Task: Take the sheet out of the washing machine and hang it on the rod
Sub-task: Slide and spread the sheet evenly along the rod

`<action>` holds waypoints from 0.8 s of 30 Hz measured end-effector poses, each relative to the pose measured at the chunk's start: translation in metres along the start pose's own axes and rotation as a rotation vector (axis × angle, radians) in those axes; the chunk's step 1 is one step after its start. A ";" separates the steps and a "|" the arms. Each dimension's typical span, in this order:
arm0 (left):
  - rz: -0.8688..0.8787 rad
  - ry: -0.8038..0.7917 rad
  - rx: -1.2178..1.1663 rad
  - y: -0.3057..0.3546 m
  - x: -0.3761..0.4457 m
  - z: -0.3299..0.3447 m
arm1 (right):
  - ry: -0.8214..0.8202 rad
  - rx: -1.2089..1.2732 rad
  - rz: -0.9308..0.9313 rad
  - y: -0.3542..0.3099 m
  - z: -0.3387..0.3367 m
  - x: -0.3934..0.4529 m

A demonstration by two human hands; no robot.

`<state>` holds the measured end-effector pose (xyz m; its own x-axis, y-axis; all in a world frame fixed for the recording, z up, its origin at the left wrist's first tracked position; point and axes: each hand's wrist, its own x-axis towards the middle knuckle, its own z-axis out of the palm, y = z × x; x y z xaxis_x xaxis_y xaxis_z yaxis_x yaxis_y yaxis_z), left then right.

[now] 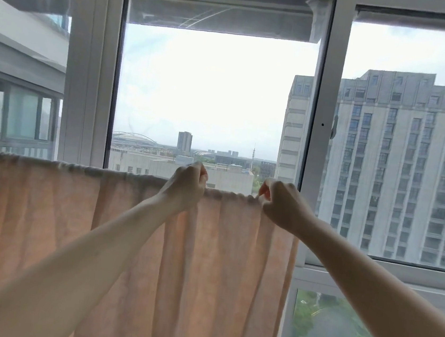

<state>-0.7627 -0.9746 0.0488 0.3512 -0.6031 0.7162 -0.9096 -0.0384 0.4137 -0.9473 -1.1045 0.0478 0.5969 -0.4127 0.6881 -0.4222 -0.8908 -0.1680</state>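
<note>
Peach sheet (124,240) draped over a rod it hides entirely; left hand (185,189) and right hand (281,205) pinch its bunched top fold; lower edge cut off.

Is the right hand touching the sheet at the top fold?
Touching. The head view shows the right hand pinching the bunched top edge of the sheet between its curled fingers.
</note>
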 end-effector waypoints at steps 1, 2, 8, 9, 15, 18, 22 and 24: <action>0.032 -0.051 0.011 0.001 -0.002 0.003 | -0.011 0.025 -0.022 -0.001 0.001 -0.001; 0.069 -0.099 0.032 0.001 -0.005 0.006 | -0.022 0.046 -0.057 -0.003 0.003 -0.002; 0.151 -0.098 0.074 -0.003 -0.009 -0.002 | 0.045 0.005 -0.161 -0.015 0.011 -0.001; 0.134 -0.082 0.068 -0.005 -0.008 -0.006 | 0.070 0.011 -0.128 -0.015 0.011 0.000; 0.153 -0.012 0.060 -0.015 -0.013 -0.005 | 0.131 0.013 -0.031 -0.013 0.013 0.005; 0.194 -0.037 0.009 -0.014 -0.016 -0.005 | 0.054 -0.013 -0.067 -0.019 0.014 0.005; 0.198 0.004 0.043 -0.028 -0.014 -0.023 | 0.003 -0.007 -0.130 -0.040 0.019 0.008; 0.197 -0.013 0.087 -0.044 -0.013 -0.034 | -0.018 0.020 -0.159 -0.052 0.027 0.011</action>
<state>-0.7191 -0.9382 0.0405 0.1623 -0.6157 0.7711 -0.9764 0.0128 0.2157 -0.9000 -1.0675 0.0447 0.6675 -0.2693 0.6942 -0.3078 -0.9487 -0.0721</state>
